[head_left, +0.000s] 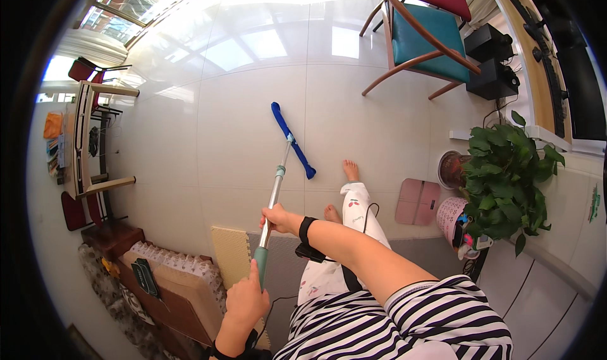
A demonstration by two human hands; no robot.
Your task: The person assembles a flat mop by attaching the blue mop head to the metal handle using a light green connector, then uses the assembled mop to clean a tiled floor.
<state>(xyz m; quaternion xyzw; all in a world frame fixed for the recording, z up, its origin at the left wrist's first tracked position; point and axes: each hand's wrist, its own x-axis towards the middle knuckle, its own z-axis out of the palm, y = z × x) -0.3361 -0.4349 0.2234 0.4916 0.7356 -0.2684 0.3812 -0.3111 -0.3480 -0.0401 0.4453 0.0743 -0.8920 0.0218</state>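
A flat mop lies across the view, its silver pole [276,186] slanting from my hands out to a long blue mop head [293,142] on the pale tiled floor. My right hand [275,218] is wrapped round the metal pole just above its green grip [260,259]. Lower down, my left hand [245,301] closes on the green grip, with the index finger stretched along it. Dark bands circle both wrists, and a small black box hangs by the right one. The mop head lies flat, ahead and slightly left of my bare feet [351,170].
A chair with a teal seat [422,34] stands at the far right, beside black speakers [490,59]. Near the right are a leafy potted plant [506,176] and a pink scale [417,202]. A sofa [171,290] and a foam mat [231,252] lie left; a table [82,138] stands farther left.
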